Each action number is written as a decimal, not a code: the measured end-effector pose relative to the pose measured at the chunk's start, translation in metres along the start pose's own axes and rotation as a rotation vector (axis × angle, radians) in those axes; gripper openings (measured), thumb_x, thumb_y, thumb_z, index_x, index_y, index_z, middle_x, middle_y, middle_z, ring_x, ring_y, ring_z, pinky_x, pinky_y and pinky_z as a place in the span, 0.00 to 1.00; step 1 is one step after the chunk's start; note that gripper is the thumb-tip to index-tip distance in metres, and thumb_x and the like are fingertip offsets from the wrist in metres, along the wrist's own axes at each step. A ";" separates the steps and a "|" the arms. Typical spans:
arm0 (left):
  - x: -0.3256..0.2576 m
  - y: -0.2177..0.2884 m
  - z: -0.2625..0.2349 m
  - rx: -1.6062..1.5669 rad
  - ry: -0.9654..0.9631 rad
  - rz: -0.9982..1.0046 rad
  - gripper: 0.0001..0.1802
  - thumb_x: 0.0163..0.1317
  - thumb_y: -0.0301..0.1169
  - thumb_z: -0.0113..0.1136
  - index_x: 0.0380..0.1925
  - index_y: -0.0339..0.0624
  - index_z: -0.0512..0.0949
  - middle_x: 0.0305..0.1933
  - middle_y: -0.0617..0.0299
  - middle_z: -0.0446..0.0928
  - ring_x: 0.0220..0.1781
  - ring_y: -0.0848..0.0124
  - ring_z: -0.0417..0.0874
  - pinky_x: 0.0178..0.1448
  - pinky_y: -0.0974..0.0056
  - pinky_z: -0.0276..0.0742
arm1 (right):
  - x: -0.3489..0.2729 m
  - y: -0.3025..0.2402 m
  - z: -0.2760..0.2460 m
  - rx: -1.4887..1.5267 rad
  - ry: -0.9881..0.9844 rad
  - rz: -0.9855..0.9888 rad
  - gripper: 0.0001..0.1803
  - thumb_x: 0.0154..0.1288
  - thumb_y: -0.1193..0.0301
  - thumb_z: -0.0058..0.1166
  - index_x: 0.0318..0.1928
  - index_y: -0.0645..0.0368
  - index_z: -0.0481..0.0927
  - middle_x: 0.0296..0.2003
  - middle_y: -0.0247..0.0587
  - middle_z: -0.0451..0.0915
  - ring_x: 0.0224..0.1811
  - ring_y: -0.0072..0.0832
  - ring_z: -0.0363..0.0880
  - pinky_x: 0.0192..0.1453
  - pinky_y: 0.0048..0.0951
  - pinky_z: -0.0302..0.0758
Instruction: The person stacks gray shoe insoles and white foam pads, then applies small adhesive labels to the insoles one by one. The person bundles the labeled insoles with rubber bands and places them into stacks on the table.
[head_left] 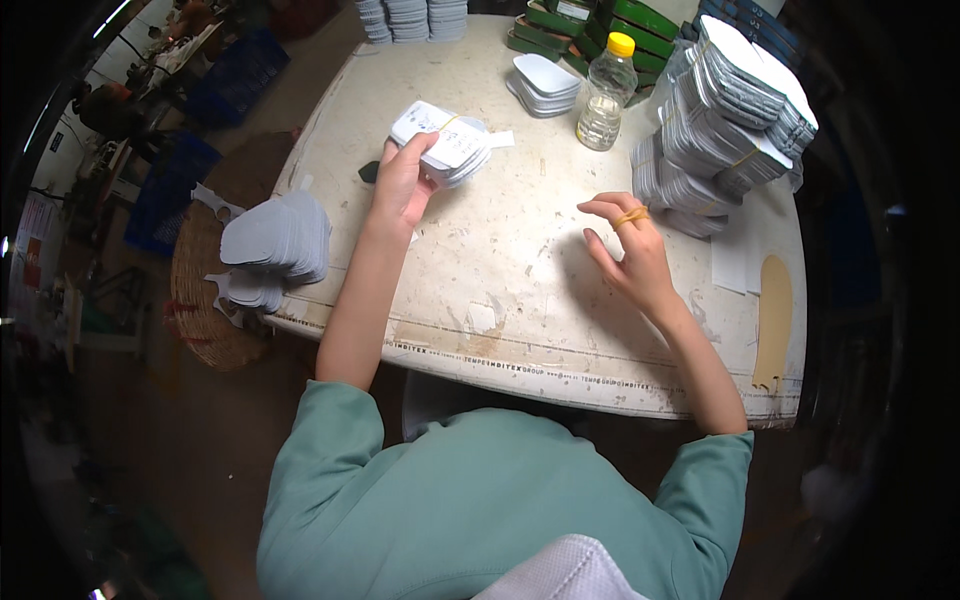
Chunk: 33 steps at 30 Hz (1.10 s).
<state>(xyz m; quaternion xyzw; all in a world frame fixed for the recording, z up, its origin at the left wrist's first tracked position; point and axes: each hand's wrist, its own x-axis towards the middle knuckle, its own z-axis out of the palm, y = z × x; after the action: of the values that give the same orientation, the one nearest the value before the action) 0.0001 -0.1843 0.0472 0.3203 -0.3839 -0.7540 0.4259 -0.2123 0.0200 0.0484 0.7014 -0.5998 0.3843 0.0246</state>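
My left hand (405, 182) is closed around a small stack of white, rounded flat pieces (452, 150), its thumb on top. A thin yellow rubber band crosses the stack, and handwriting marks its top piece. A narrow white strip sticks out from the stack's right side. To the right, my right hand (636, 255) hovers over the table with its fingers apart and bent. Yellow rubber bands (632, 216) are looped around one of its fingers, and the hand holds nothing.
Tall banded stacks of grey-white pieces (715, 130) stand at the right, beside a yellow-capped clear bottle (602, 100). A short stack (545, 82) lies left of the bottle. More pieces (280, 235) sit at the table's left edge, above a wicker basket (190, 290). A tan sole-shaped piece (773, 315) lies far right.
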 end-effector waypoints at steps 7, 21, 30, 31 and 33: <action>0.036 -0.016 -0.028 0.444 0.223 0.154 0.41 0.58 0.20 0.58 0.70 0.39 0.50 0.66 0.46 0.64 0.68 0.56 0.69 0.69 0.56 0.68 | 0.121 0.071 0.048 -0.207 0.062 -0.070 0.16 0.64 0.67 0.57 0.49 0.63 0.77 0.43 0.53 0.78 0.47 0.49 0.78 0.52 0.42 0.75; 0.001 -0.008 -0.003 0.654 0.075 0.800 0.14 0.58 0.25 0.62 0.45 0.41 0.78 0.54 0.55 0.75 0.58 0.61 0.76 0.58 0.56 0.75 | 0.208 0.131 0.095 -0.763 -0.076 0.028 0.08 0.55 0.73 0.55 0.31 0.64 0.83 0.27 0.53 0.83 0.30 0.46 0.86 0.34 0.40 0.83; -0.010 -0.017 0.010 -0.125 -0.210 0.083 0.41 0.64 0.51 0.60 0.66 0.39 0.57 0.55 0.62 0.72 0.58 0.71 0.72 0.63 0.62 0.66 | 0.157 -0.032 0.093 -0.372 -0.057 -0.100 0.14 0.59 0.69 0.56 0.45 0.60 0.76 0.28 0.49 0.82 0.27 0.45 0.83 0.30 0.43 0.81; -0.010 -0.015 0.010 -0.169 -0.243 0.048 0.38 0.64 0.55 0.59 0.63 0.41 0.62 0.53 0.65 0.72 0.58 0.72 0.72 0.62 0.61 0.67 | 0.150 -0.045 0.095 -0.298 -0.147 -0.135 0.16 0.58 0.69 0.58 0.46 0.60 0.77 0.28 0.48 0.82 0.27 0.44 0.83 0.31 0.43 0.81; -0.016 -0.010 0.007 -0.174 -0.193 0.047 0.27 0.66 0.54 0.53 0.56 0.48 0.70 0.53 0.65 0.73 0.56 0.72 0.74 0.61 0.61 0.68 | 0.146 -0.050 0.091 -0.144 -0.256 -0.312 0.11 0.55 0.67 0.60 0.35 0.62 0.81 0.25 0.49 0.81 0.26 0.44 0.84 0.32 0.43 0.81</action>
<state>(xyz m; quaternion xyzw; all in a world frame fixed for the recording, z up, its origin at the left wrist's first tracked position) -0.0027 -0.1643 0.0442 0.1990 -0.3639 -0.8016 0.4306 -0.1252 -0.1313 0.0886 0.8254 -0.5079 0.2397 0.0572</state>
